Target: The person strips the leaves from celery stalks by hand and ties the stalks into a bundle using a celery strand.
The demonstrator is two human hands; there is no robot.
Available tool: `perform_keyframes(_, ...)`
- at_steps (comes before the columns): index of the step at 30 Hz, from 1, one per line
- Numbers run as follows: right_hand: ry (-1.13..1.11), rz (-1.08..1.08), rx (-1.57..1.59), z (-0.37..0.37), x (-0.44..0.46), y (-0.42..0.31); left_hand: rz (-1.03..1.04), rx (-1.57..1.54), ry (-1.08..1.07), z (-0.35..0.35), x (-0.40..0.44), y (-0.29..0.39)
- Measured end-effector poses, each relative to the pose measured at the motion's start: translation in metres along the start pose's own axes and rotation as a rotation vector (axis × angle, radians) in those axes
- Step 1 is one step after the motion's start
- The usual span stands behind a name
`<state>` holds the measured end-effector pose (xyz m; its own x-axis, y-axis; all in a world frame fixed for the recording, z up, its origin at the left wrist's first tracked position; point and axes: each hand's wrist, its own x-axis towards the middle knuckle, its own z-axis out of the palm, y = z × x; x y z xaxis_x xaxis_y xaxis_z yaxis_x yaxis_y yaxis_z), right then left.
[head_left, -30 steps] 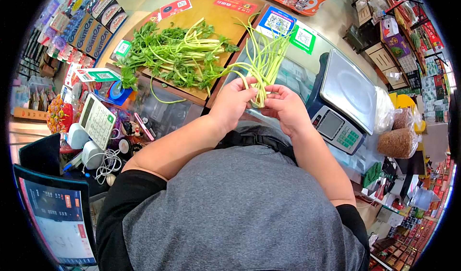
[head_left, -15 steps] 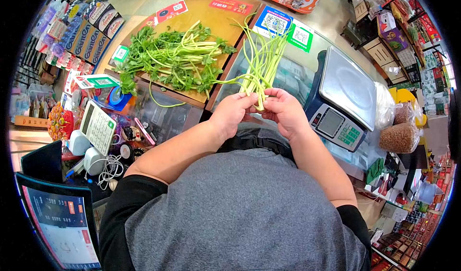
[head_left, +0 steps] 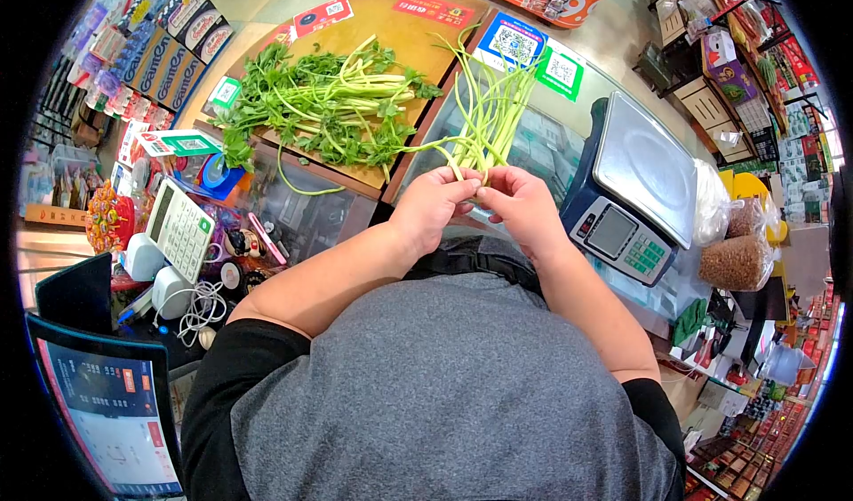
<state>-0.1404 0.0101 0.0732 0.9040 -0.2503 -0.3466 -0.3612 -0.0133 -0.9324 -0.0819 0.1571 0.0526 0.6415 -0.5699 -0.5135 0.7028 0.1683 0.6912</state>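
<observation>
While I look down from afar, green stalks point(head_left: 498, 115) fan out over a glass counter point(head_left: 560, 137)

From my remote post, I see the person's left hand point(head_left: 435, 206) and right hand point(head_left: 524, 206) held close together, thumbs and fingers clamped on the stalks' near ends. The far tips reach a blue QR-code card point(head_left: 514, 39). To the left, a leafy green heap point(head_left: 324, 101) lies on a brown wooden tabletop point(head_left: 369, 17), one stem curving over its near edge. Near the right hand stands a scale point(head_left: 644, 177) with a silver pan.
</observation>
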Motion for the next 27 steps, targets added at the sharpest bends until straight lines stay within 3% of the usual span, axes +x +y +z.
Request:
perform_keyframes(5, 0.058, -0.052, -0.198, -0.003, 0.005, 0.008, -0.007, -0.115, -0.110, -0.009, 0.010, -0.011)
perform_keyframes(14, 0.009, -0.129, -0.191, 0.001, -0.002, 0.006, -0.012, -0.137, -0.171, -0.003, 0.014, -0.013)
perform_keyframes(17, 0.059, -0.371, -0.341, 0.002, -0.001, 0.016, -0.042, -0.250, -0.142, 0.001, 0.016, -0.005)
perform_keyframes(20, 0.081, -0.446, -0.303, 0.004, -0.001, 0.022, -0.065, -0.300, 0.005, 0.002, 0.023, 0.003)
perform_keyframes(23, 0.091, -0.411, -0.177, 0.000, -0.003, 0.024, 0.022, -0.354, 0.166, 0.004, 0.034, 0.004)
perform_keyframes(26, 0.025, -0.049, 0.411, 0.000, -0.005, 0.025, 0.090, -0.428, 0.193, -0.004, 0.042, 0.010)
perform_keyframes(27, 0.021, -0.035, 0.506, -0.002, -0.006, 0.022, 0.121, -0.439, 0.199, -0.006, 0.043, 0.014)
